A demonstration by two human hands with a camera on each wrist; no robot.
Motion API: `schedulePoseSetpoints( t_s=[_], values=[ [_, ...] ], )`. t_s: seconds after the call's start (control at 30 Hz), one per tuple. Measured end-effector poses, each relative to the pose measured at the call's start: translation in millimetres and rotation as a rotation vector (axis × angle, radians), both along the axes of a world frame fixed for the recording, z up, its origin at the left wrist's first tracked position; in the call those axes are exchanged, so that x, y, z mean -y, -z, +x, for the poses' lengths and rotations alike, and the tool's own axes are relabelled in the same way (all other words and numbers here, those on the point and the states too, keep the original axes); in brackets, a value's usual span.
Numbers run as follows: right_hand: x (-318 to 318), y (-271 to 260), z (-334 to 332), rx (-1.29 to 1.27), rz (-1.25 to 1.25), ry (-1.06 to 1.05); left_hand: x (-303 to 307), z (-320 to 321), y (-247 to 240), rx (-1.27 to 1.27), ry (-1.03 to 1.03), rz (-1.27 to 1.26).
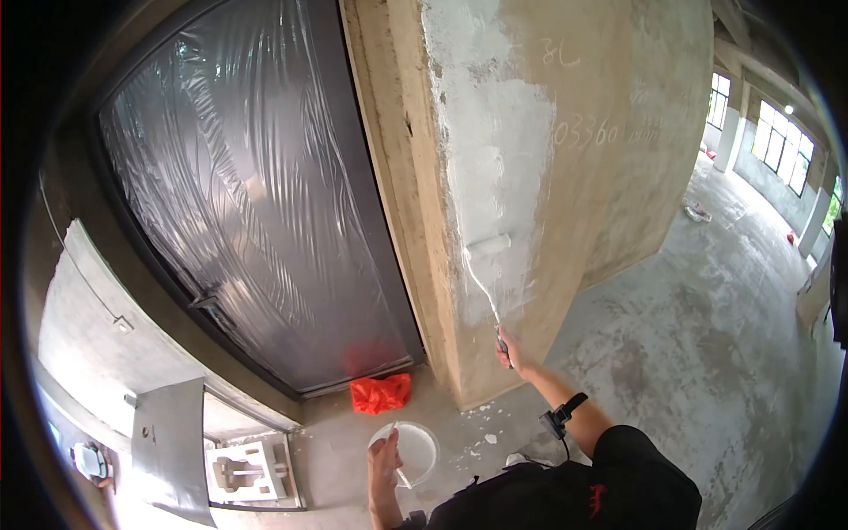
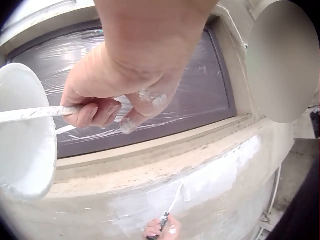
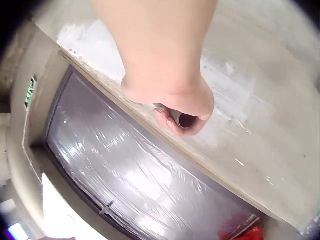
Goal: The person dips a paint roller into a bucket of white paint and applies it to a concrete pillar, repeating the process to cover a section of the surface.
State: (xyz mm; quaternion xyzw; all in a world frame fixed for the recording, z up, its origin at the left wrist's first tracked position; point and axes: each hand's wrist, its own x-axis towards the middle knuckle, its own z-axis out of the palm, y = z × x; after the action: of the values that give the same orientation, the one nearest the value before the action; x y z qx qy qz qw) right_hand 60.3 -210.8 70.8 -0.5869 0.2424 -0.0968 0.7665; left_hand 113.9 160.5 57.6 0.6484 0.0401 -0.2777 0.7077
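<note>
My right hand (image 1: 515, 352) grips the dark handle of a paint roller (image 1: 488, 244). The white roller sleeve lies against a strip of fresh white paint (image 1: 495, 168) on the bare wall, its thin frame coated in white. Down to the left, my left hand (image 1: 384, 464) holds a white bucket (image 1: 433, 446) by its handle. In the left wrist view, fingers curl round the paint-smeared bucket handle (image 2: 35, 114), and white paint marks the thumb. The right wrist view shows the end of the roller grip (image 3: 187, 120) inside the curled fingers; the sleeve is hidden there.
A dark door (image 1: 256, 194) covered in clear plastic film stands left of the wall corner. At its foot lies a red plastic bag (image 1: 381, 394). White flakes (image 1: 491, 438) dot the concrete floor (image 1: 636, 353). A boxy white piece (image 1: 247, 473) stands at lower left.
</note>
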Motion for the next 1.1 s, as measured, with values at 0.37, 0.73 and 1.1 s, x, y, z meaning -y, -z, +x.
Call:
schedulePoseSetpoints(
  t_s=[0.37,0.73,1.1],
  values=[
    [8,133,-28,-0.124,0.016,-0.03,19,-9,-7,-0.044,-0.049,0.053],
    [-1,165,-45,-0.283,-0.116,0.168,33,-16,-17,-0.069,-0.051,0.038],
    [11,59,20,0.149,-0.144,0.171,36,-18,-16,-0.053,-0.061,0.033]
  ],
)
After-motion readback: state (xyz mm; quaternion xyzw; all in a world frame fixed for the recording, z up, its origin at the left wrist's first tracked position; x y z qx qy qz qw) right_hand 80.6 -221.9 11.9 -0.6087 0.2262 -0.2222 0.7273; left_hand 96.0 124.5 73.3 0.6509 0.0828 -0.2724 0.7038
